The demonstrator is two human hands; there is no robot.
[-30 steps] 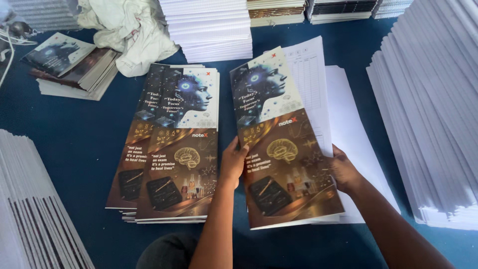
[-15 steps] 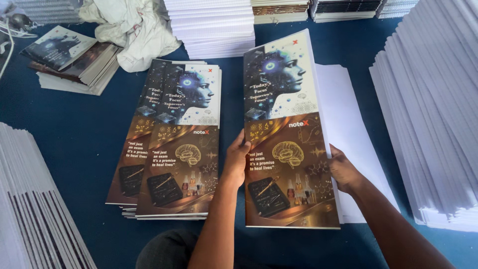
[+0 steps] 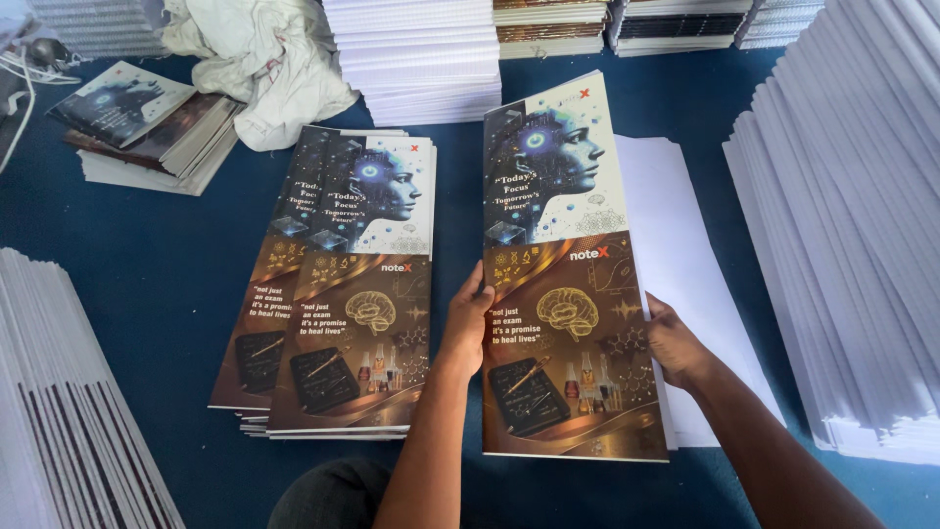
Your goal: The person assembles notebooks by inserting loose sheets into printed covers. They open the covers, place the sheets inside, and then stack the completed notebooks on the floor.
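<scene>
Glossy printed cover sheet [image 3: 568, 274] (unfolded), held both edges.

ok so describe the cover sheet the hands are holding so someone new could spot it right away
On the blue table, right of the fanned pile of printed covers, lies a stack of plain white sheets. On it is the long glossy printed cover sheet. It alone is gripped at both edges, by the left hand and right hand.
</scene>
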